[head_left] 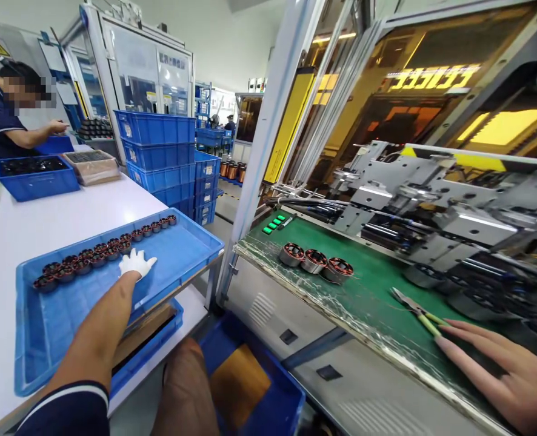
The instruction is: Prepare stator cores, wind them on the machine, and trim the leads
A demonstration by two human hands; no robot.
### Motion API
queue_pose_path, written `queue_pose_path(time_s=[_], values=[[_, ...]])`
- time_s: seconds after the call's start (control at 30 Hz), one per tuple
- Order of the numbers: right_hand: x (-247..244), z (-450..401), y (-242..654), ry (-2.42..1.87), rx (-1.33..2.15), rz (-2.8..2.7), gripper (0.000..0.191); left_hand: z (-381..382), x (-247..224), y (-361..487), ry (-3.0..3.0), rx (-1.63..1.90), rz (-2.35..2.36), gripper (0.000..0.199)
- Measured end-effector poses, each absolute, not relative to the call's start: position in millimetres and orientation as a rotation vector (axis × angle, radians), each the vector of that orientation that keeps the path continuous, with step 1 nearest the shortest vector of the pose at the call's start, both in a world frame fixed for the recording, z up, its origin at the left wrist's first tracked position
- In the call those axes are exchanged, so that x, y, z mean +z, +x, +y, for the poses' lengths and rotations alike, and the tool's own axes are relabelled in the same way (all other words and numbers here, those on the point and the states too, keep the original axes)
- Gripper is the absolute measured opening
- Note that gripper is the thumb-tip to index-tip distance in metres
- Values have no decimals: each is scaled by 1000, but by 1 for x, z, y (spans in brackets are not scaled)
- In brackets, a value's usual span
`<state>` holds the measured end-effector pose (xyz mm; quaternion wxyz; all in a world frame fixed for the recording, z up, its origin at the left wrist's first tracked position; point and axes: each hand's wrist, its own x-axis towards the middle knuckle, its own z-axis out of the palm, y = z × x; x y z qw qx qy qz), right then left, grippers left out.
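My left hand [136, 264], in a white glove, is spread over a shallow blue tray [191, 245]; it is open and holds nothing visible. Beside its fingertips, two rows of small wound motor stators [97, 258] with copper-coloured windings run along the tray. My bare right hand [500, 369] pinches the handle ends of pliers [417, 310] with light green grips between thumb and fingers. The pliers' jaws point away to the left over a green work surface [368, 303]. Three larger stators [314, 261] stand in a row there, left of the pliers.
A machine with metal fixtures [432, 206] stands behind the green surface, with more stators under it. Loose wire scraps [341, 324] litter the front edge. Stacked blue crates [157, 145] stand beyond the tray. A co-worker [9, 115] bends over the white table's [0, 242] far end.
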<state>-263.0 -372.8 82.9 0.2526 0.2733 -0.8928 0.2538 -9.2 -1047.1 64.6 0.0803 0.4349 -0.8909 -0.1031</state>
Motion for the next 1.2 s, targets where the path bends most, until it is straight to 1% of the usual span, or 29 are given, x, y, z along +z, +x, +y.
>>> queue_pose_path(time_s=[0.13, 0.23, 0.3, 0.37, 0.43, 0.53, 0.63, 0.7, 0.77, 0.83, 0.9, 1.0, 1.07, 1.17, 1.2], values=[[81, -373, -263, 854, 523, -2406, 40, -1043, 72, 8, 1277, -335, -2596, 41], [95, -386, -249, 853, 462, -2389, 39, -1042, 91, 7, 1306, -350, -2564, 42], [112, -398, -234, 839, 451, -2355, 39, -1036, 114, -5, 1273, -344, -2552, 51], [130, -408, -219, 768, 503, -2204, 37, -1019, 142, -23, 1166, -316, -2528, 65], [146, -413, -207, 679, 548, -1988, 33, -984, 171, -45, 912, -303, -2506, 72], [157, -414, -194, 675, 528, -1815, 31, -906, 201, -80, 395, -312, -2537, 67], [158, -413, -190, 712, 545, -1803, 31, -837, 215, -124, -67, -374, -2710, 78], [156, -414, -191, 730, 583, -1831, 28, -811, 219, -154, -260, -426, -2814, 84], [156, -415, -194, 742, 657, -1895, 24, -800, 224, -174, -325, -458, -2875, 79], [157, -413, -197, 734, 745, -1949, 22, -795, 229, -175, -324, -469, -2890, 65], [160, -413, -196, 717, 815, -1966, 22, -789, 232, -155, -310, -467, -2852, 52], [171, -426, -176, 696, 917, -1937, 22, -770, 225, -102, -284, -517, -2721, 44], [182, -448, -149, 817, 1148, -1960, 21, -753, 213, -64, -293, -534, -2671, 44], [196, -487, -100, 1156, 1621, -2051, 27, -726, 194, -24, -399, -513, -2666, 42], [199, -497, -86, 1238, 1723, -2095, 25, -720, 190, -16, -446, -503, -2655, 43]])
